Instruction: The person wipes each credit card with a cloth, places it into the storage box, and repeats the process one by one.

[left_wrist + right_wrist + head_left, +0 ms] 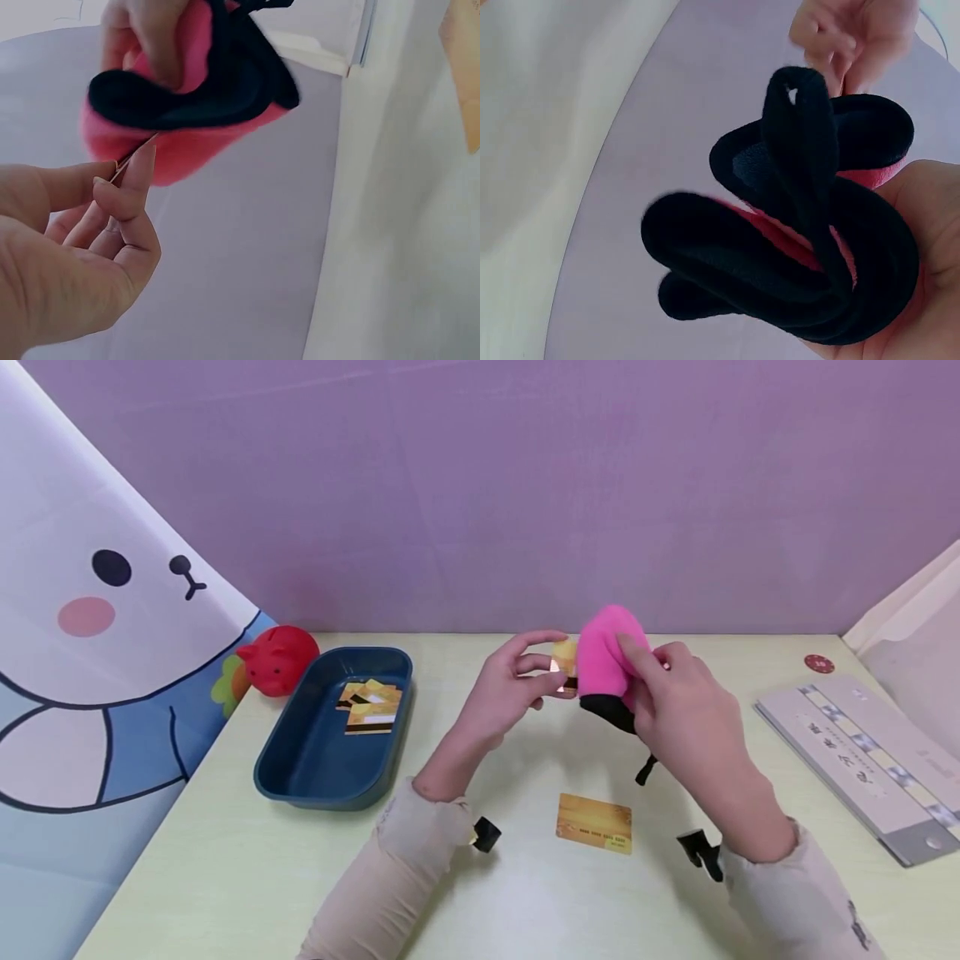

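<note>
In the head view my left hand (504,681) pinches a gold bank card (564,667) by its edge between thumb and fingers. Beside it my right hand (686,718) grips a folded pink fleece piece (609,652) with black-edged openings and a black strap. Seen from the left wrist, the thin edge of the card (135,159) meets the pink cloth just under the black rim (180,116). The right wrist view shows black-lined folds (735,255) and a loop of black strap (799,112). Another gold card (594,822) lies on the table below the hands.
To the left stands a dark blue tray (281,760) with several gold cards (371,714) in it. A red piggy bank (277,660) sits behind its left side. On the right are a grey boxed book (862,760) and a red chip (819,663).
</note>
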`<state>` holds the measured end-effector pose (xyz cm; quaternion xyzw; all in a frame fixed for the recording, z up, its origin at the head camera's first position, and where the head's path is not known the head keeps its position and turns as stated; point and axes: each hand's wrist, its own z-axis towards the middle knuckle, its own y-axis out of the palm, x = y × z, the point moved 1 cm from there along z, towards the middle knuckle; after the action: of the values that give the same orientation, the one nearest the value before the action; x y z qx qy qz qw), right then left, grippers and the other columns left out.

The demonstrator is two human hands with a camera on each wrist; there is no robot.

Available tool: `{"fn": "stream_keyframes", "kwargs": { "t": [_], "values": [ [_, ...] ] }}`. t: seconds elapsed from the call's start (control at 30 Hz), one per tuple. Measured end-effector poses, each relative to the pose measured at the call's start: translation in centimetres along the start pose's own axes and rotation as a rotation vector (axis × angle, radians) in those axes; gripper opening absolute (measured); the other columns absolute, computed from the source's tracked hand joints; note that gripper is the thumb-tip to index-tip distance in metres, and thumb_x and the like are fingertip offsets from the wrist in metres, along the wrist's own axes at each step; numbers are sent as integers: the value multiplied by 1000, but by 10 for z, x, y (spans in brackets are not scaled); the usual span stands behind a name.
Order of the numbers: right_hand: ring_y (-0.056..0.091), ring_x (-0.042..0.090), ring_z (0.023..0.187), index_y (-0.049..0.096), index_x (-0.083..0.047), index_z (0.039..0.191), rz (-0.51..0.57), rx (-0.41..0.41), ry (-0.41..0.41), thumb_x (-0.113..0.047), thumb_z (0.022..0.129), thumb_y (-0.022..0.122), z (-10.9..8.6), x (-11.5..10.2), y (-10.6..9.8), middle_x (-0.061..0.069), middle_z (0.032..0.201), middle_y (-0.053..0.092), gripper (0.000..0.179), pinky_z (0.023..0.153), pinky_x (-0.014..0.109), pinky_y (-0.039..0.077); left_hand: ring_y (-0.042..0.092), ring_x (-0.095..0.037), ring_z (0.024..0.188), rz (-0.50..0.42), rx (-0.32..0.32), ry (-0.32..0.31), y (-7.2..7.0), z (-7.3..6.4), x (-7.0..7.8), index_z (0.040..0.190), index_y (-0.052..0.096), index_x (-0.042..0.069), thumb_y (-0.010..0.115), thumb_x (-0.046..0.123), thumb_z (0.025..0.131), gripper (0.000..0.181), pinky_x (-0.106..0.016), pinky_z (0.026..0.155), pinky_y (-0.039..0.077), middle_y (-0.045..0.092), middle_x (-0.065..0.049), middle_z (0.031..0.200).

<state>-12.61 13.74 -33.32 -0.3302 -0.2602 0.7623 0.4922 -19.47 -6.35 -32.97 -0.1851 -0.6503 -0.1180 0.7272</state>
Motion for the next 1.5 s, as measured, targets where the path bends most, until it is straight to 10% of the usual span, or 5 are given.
{"fn": "stream_keyframes", "kwargs": {
  "t": [0.6, 0.9, 1.2, 1.5],
  "values": [
    [55, 39, 80, 58, -16, 138, -5, -98, 142, -8, 92, 61, 12, 20, -8, 25, 102, 56, 47, 50, 56, 44, 74, -17, 82, -9, 17, 94, -39, -7, 15, 138, 56, 17, 64, 6, 97, 43, -24, 64, 43, 71, -21, 116],
    [56, 39, 80, 60, -16, 137, 31, -77, 121, -9, 91, 63, 12, 17, -6, 25, 101, 57, 46, 49, 57, 43, 74, -14, 81, -18, 128, 144, -73, -26, 34, 142, 53, 14, 61, 4, 98, 45, -25, 65, 45, 71, 5, 94],
    [55, 40, 84, 58, -18, 139, 28, -102, 148, -10, 92, 63, 12, 20, -16, 25, 104, 56, 48, 50, 60, 42, 69, -17, 89, 392, 375, -128, -158, -39, 45, 143, 54, 24, 62, 18, 100, 45, -26, 74, 54, 58, -10, 122],
    [56, 40, 80, 63, -14, 135, 34, -19, 96, -7, 91, 63, 11, 24, -19, 25, 99, 57, 45, 48, 57, 40, 68, -21, 86, 690, 266, -414, -232, -34, 3, 143, 51, 6, 59, 15, 101, 44, -22, 68, 53, 61, -22, 121]
  ]
}}
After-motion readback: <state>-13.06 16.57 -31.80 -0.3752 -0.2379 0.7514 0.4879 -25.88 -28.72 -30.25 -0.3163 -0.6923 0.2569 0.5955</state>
